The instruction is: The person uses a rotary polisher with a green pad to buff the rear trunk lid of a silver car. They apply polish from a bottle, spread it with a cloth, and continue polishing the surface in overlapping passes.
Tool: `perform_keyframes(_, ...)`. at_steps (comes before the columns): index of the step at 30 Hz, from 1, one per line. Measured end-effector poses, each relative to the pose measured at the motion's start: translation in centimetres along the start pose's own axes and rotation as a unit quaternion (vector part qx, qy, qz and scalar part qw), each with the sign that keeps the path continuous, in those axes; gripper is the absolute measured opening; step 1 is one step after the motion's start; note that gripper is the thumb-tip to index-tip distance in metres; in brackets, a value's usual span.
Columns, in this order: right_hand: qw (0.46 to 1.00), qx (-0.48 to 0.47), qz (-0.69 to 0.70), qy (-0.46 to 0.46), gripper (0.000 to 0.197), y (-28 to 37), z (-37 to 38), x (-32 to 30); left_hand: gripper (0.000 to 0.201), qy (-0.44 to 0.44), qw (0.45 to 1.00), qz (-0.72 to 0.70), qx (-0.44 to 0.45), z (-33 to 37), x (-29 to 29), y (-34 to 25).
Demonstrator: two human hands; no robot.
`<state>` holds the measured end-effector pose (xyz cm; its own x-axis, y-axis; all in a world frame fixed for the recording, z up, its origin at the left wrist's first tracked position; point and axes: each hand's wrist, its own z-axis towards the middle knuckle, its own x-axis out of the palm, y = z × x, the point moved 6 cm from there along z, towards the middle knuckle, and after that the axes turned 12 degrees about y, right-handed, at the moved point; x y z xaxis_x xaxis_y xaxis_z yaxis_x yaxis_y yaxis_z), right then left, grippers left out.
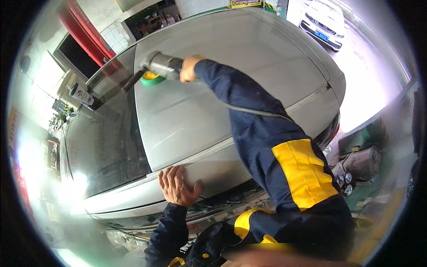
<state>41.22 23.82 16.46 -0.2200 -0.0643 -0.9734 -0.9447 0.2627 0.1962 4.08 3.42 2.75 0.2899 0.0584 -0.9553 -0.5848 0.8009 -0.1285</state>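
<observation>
My right hand [191,69] is wrapped round the rear of a grey power polisher [162,64], far out over a silver-grey car roof [191,107]. Beneath the tool's head, its round green and yellow pad [152,78] rests on the roof, close to the border with the dark glass [106,147]. A black side handle [133,82] juts out to the left with no hand on it. My left hand [179,187] holds nothing and lies on the near roof edge, fingers stretched out. The polisher's cable [255,111] runs over my right sleeve.
A bottle [82,95] with a white label stands by the glass at the left. Behind it rises a red post [84,33]. A white car [322,24] is at the far right. A grey cylindrical machine [362,162] stands on the right.
</observation>
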Motion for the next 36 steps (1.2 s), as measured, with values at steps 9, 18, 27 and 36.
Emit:
perform_keyframes(9,0.986,0.125,-0.070,0.082,0.027,-38.8,-0.4,-1.3,0.087,0.014,1.000,0.009,0.007,-0.8,0.0,-0.8)
perform_keyframes(18,0.952,0.294,0.048,0.062,0.022,-51.7,-10.0,-2.1,0.091,0.046,0.999,0.003,0.011,-1.4,0.2,-0.5)
perform_keyframes(27,0.991,0.109,0.011,0.083,0.036,-24.3,2.5,-1.9,0.088,0.013,0.998,-0.062,0.014,-1.1,0.1,-0.5)
perform_keyframes(36,0.985,0.070,0.138,0.072,0.050,2.5,0.2,2.4,0.080,0.012,0.999,-0.033,0.007,-0.8,-1.0,-1.1)
